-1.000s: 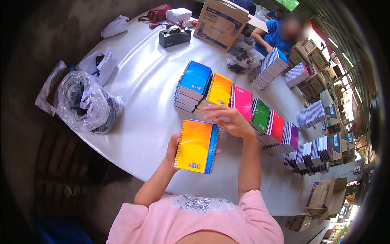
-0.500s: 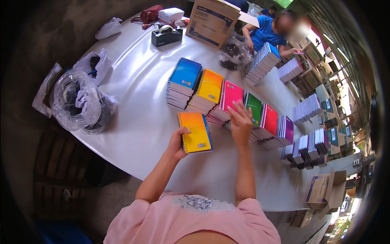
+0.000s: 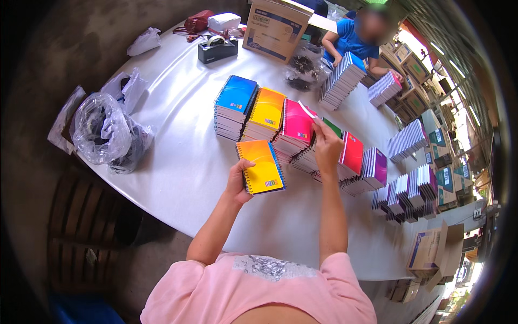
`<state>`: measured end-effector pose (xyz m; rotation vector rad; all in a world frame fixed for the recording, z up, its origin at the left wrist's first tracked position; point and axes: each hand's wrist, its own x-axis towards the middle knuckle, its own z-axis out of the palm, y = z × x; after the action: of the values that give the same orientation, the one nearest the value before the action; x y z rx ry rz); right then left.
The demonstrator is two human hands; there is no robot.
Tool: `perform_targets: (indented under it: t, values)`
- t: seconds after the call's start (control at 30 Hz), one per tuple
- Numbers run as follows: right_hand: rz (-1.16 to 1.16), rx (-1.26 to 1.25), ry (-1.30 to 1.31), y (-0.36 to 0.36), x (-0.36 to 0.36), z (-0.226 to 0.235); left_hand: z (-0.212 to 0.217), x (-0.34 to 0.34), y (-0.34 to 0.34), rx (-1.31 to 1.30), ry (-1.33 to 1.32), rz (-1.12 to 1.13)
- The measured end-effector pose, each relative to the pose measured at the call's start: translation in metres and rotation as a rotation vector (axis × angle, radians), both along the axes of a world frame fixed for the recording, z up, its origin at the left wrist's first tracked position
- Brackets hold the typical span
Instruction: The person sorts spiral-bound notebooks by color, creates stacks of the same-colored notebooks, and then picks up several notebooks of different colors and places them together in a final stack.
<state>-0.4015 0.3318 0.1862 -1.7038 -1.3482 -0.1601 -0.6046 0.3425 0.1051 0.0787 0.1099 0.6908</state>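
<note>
Nearest the viewer, the left hand [image 3: 236, 183] grips a yellow spiral notebook [image 3: 263, 166] by its bound edge, thumb over the cover and fingers beneath, so that the book lies flat just above the white table [image 3: 178, 162] with its cover facing up. This yellow notebook serves as the landmark below. Just right of it and slightly farther off, the right hand [image 3: 327, 146] is raised over the row of stacks, its fingertips pinched on a thin white slip [image 3: 307, 110], apparently paper, kept clear of the covers.

Immediately beyond the landmark runs a line of notebook stacks sorted by cover colour: a blue stack [image 3: 235, 105] to the far left, a yellow stack [image 3: 264, 113] directly behind, a pink stack [image 3: 295, 127] touching that, then a green stack [image 3: 330, 127] largely hidden by the right hand, a red stack [image 3: 350, 154] and a purple stack [image 3: 375, 170] trailing to the right. Grouping by colour presumably keeps each kind within reach.

Well left of the landmark, clear plastic bags [image 3: 105, 132] sit at the table's edge. Far beyond it stand a black tape dispenser [image 3: 217, 48], a cardboard box [image 3: 272, 27] and a small red bag [image 3: 195, 22]. Beyond and to the right, a second person in a blue shirt [image 3: 350, 43] leans over further notebook piles [image 3: 340, 81]; more cartons [image 3: 434, 251] lie off the table to the right.
</note>
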Motion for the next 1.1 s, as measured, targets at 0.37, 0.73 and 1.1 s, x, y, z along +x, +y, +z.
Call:
perform_targets:
  t: [0.37,0.73,1.1]
  values:
    - [0.468,-0.185,-0.392,-0.07,-0.016,0.007,-0.008,0.015,-0.019,-0.064,0.124,0.042]
    - [0.035,0.138,-0.285,-0.076,0.049,-0.03,-0.012,0.067,-0.042,-0.045,0.209,-0.022]
    - [-0.055,-0.14,-0.458,-0.101,0.068,-0.012,-0.026,0.073,-0.055,-0.038,-0.097,0.028]
